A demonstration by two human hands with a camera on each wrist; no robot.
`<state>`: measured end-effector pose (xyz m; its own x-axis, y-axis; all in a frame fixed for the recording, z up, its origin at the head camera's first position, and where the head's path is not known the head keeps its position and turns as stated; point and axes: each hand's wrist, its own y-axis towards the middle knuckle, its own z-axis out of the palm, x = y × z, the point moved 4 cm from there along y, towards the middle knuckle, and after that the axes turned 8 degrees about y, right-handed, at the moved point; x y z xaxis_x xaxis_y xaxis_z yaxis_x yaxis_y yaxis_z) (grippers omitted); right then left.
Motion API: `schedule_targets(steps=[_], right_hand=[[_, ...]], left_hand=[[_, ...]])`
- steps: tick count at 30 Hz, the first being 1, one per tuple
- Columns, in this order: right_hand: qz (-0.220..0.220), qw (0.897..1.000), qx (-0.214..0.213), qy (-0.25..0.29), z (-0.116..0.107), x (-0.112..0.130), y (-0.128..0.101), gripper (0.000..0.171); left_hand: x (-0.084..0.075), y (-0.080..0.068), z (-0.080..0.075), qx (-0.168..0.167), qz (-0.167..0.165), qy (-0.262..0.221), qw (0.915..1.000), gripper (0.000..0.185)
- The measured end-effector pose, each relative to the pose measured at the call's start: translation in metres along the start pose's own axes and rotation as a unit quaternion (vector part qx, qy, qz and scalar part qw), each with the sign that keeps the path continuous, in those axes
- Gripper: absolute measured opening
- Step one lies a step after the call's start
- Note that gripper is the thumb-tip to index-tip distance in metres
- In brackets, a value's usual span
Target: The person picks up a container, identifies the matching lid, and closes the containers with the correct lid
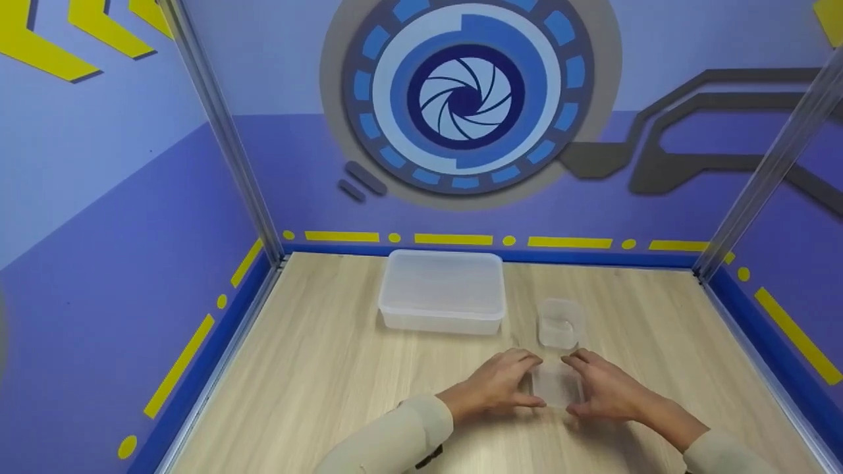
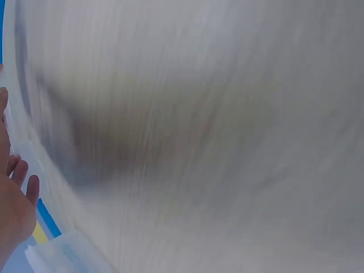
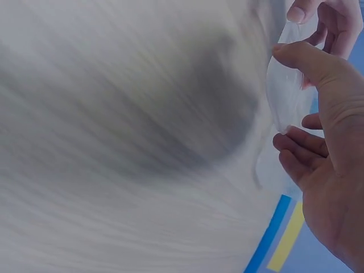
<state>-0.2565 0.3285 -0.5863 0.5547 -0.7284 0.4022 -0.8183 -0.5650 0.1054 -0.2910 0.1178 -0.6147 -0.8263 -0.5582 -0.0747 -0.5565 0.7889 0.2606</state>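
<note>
Hands meet low over the worktop [image 1: 316, 368]: left hand [image 1: 497, 385] and right hand [image 1: 609, 388] face each other, fingers curled and pinching 1 small clear container [image 1: 557, 385] between them. Beyond stand 1 more small container [image 1: 560, 324] and 1 large lidded box [image 1: 442, 289], 3 in all.

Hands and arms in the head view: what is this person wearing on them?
Both hands, the left hand and the right hand, are bare: no gloves, and no rings that can be made out. Each forearm is covered by a long cream sleeve that ends at the wrist. Something small and dark shows under the left sleeve; what it is cannot be told.
</note>
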Motion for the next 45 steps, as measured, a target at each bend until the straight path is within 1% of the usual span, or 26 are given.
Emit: schedule_targets(steps=[5, 11, 17, 20, 27, 31, 36, 40, 45], right_hand=[[0.005, 1.0, -0.007, 0.017, -0.008, 0.006, 0.001, 0.085], [0.001, 0.999, -0.024, 0.043, -0.017, 0.014, 0.004, 0.081], [-0.024, 0.997, -0.062, 0.029, -0.028, 0.022, 0.006, 0.084], [-0.026, 0.997, -0.073, 0.027, -0.032, 0.024, 0.007, 0.083], [-0.017, 0.996, -0.072, 0.049, -0.035, 0.025, 0.01, 0.082], [-0.026, 0.994, -0.085, 0.06, -0.036, 0.025, 0.013, 0.08], [-0.031, 0.992, -0.102, 0.065, -0.037, 0.025, 0.016, 0.077], [-0.018, 0.99, -0.109, 0.083, -0.038, 0.024, 0.017, 0.076], [0.009, 0.985, -0.121, 0.121, -0.04, 0.023, 0.017, 0.074]], left_hand=[[0.004, -0.002, -0.013, -0.019, 0.015, 0.001, 0.9997, 0.075], [0.007, -0.004, -0.031, -0.028, 0.018, -0.006, 0.9994, 0.076], [0.012, -0.006, -0.047, -0.031, 0.01, -0.018, 0.9993, 0.077], [0.015, -0.006, -0.052, -0.034, 0.005, -0.028, 0.999, 0.077], [0.02, -0.007, -0.058, -0.025, 0.001, -0.052, 0.9983, 0.078], [0.024, -0.006, -0.061, -0.025, -0.006, -0.058, 0.9979, 0.077], [0.029, -0.006, -0.064, -0.027, -0.012, -0.077, 0.9966, 0.077], [0.032, -0.006, -0.067, -0.025, -0.019, -0.095, 0.995, 0.076], [0.035, -0.006, -0.07, -0.033, -0.025, -0.124, 0.9915, 0.071]])
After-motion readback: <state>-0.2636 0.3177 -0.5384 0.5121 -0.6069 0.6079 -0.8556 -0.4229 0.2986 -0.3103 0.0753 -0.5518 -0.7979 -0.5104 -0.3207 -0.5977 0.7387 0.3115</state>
